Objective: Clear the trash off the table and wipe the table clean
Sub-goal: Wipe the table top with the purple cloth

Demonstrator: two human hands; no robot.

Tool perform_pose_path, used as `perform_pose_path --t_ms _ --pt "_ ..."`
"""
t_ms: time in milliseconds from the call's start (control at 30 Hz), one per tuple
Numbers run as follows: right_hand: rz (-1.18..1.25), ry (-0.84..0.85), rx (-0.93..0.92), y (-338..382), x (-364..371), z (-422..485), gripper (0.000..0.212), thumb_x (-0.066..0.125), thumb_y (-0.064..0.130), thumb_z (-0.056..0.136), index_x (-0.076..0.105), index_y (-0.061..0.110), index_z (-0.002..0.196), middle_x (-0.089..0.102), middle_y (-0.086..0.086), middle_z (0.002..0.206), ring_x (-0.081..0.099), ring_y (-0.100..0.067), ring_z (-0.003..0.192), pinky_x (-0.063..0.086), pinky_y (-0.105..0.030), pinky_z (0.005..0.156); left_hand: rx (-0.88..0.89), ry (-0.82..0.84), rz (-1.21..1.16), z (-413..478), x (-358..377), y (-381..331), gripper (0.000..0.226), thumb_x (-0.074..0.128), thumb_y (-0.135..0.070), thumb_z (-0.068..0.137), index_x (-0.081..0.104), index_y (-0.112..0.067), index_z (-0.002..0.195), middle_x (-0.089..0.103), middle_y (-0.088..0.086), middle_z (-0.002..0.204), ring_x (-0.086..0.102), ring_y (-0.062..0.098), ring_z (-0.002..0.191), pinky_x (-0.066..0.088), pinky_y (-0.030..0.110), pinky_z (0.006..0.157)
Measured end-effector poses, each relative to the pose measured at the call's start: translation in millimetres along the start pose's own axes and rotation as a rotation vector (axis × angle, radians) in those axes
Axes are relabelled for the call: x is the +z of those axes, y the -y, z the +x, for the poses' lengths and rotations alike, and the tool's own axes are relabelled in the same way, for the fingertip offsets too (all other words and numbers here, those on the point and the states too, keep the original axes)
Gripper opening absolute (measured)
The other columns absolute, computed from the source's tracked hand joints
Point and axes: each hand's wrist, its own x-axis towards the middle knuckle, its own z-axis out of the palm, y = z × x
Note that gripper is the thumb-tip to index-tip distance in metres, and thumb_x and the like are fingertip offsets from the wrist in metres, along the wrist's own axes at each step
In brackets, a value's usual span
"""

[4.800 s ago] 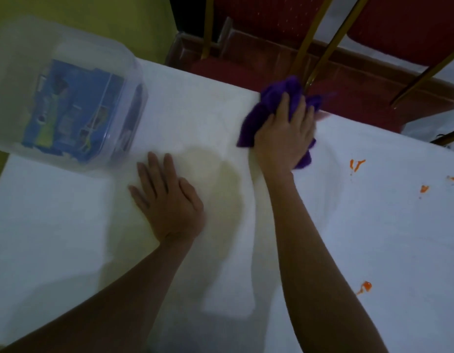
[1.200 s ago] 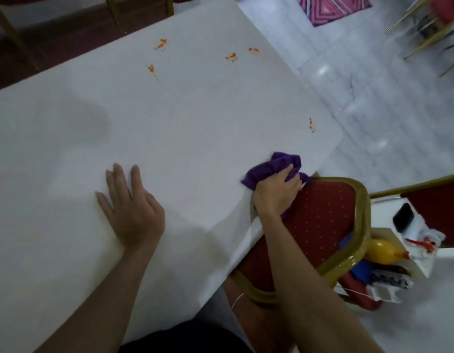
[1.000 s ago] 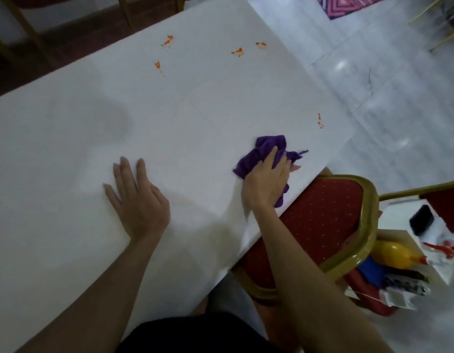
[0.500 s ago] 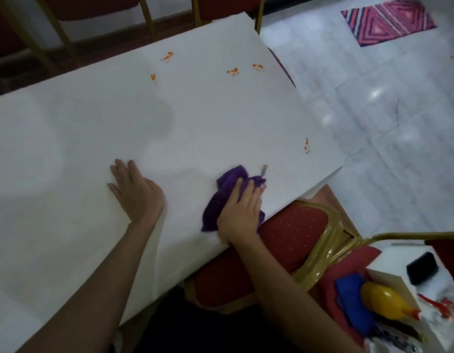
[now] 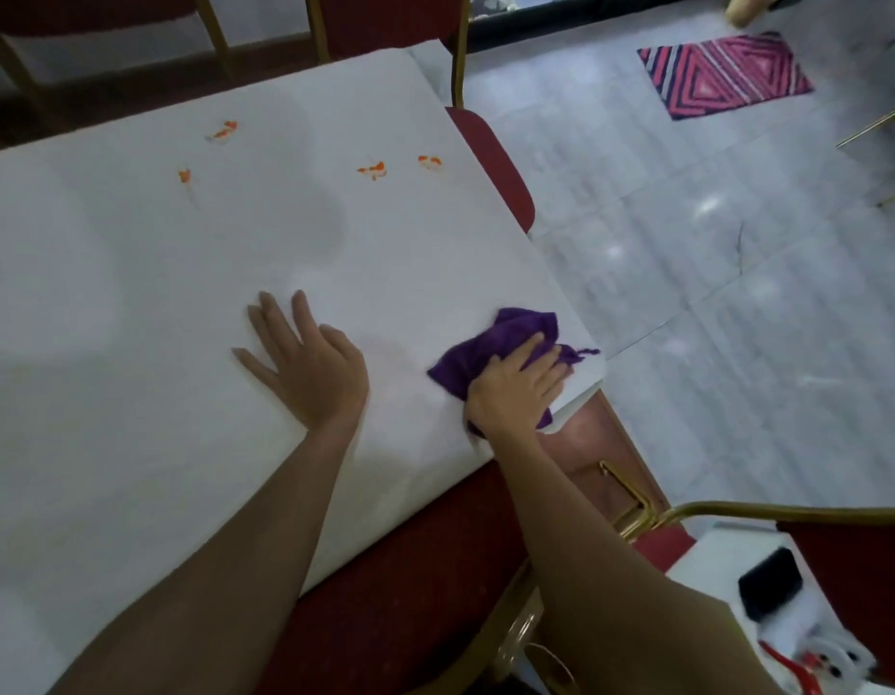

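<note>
Your right hand, fingers together flat on the cloth, just swept right to the near corner; left hand stays spread on the surface; four far stains still need wiping.

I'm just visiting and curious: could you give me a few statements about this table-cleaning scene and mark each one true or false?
1. The right hand presses a purple cloth near a corner of the table. True.
2. The left hand holds a spray bottle. False: it lies flat on the table with spread fingers and holds nothing.
3. All marks on the table are wiped away. False: several orange stains show on its far part, apart from the cloth.
4. A pink patterned rug lies on the floor beyond the table. True.
5. The cloth is green. False: it is purple.
</note>
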Motion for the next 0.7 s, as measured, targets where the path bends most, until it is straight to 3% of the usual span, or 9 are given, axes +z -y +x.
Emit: perform_pose_path --t_ms 100,167,333,400,467,533,600,700 --pt "0.066 -0.031 0.087 12.0 -15.4 41.0 0.067 0.03 0.031 0.106 -0.004 0.008 0.159 -0.007 -0.022 0.165 -0.01 -0.043 0.151 -0.008 -0.051 0.122 0.011 -0.032 0.052 -1.8 8.5 -3.7 0.049 0.034 -0.023 0.098 0.039 -0.021 0.147 0.024 0.012 0.164 0.012 0.026 0.155 0.008 0.063 0.12" --pt "0.064 -0.07 0.022 39.3 -12.5 43.6 0.066 0.032 0.027 0.106 -0.003 0.01 0.159 -0.006 -0.019 0.166 -0.01 -0.042 0.152 -0.006 -0.05 0.122 -0.023 -0.05 0.07 0.6 11.7 -5.4 0.05 0.033 -0.023 0.098 0.038 -0.022 0.147 0.024 0.012 0.164 0.011 0.025 0.155 0.008 0.063 0.12" --pt "-0.139 0.024 -0.79 45.5 8.8 8.1 0.062 0.033 0.037 0.106 0.01 0.017 0.16 0.008 -0.011 0.168 0.001 -0.033 0.155 0.01 -0.052 0.125 -0.013 -0.078 0.134 -1.2 14.3 -5.6 0.047 0.029 -0.023 0.102 0.036 -0.023 0.149 0.023 0.011 0.164 0.011 0.025 0.155 0.009 0.063 0.12" --pt "-0.248 0.047 -0.955 5.6 -2.2 22.5 0.06 0.03 0.041 0.106 0.015 0.02 0.16 0.015 -0.008 0.167 0.006 -0.03 0.155 0.018 -0.053 0.123 -0.001 -0.084 0.133 -1.5 14.3 -4.9 0.047 0.029 -0.024 0.103 0.036 -0.022 0.149 0.023 0.011 0.164 0.011 0.026 0.155 0.009 0.063 0.12" --pt "-0.238 0.012 -0.865 -29.6 -21.4 48.8 0.059 0.03 0.042 0.106 0.019 0.021 0.159 0.019 -0.007 0.166 0.009 -0.028 0.155 0.022 -0.054 0.121 -0.02 -0.081 0.115 -0.3 14.1 -6.3 0.047 0.029 -0.023 0.103 0.036 -0.022 0.149 0.023 0.011 0.164 0.01 0.025 0.155 0.008 0.062 0.12" --pt "-0.172 -0.059 -0.63 -30.2 -29.7 81.3 0.059 0.033 0.04 0.105 0.019 0.021 0.159 0.021 -0.008 0.165 0.013 -0.029 0.154 0.021 -0.054 0.122 -0.03 -0.093 0.122 1.2 14.9 -8.1 0.046 0.029 -0.022 0.104 0.036 -0.023 0.15 0.022 0.01 0.165 0.01 0.024 0.155 0.008 0.062 0.121" --pt "-0.108 -0.125 -0.459 5.4 -24.1 108.5 0.059 0.032 0.038 0.104 0.019 0.021 0.159 0.022 -0.009 0.165 0.016 -0.033 0.152 0.019 -0.054 0.122 -0.02 -0.112 0.135 2.7 17.6 -9.5 0.046 0.028 -0.022 0.105 0.037 -0.023 0.149 0.024 0.01 0.164 0.011 0.024 0.155 0.009 0.061 0.121" --pt "-0.041 -0.158 -0.416 70.4 -10.9 125.4 0.059 0.029 0.038 0.103 0.021 0.021 0.159 0.023 -0.009 0.165 0.017 -0.036 0.152 0.017 -0.051 0.123 -0.018 -0.125 0.146 4.6 21.4 -10.5 0.045 0.027 -0.024 0.105 0.038 -0.024 0.149 0.025 0.009 0.164 0.013 0.024 0.155 0.009 0.06 0.121"
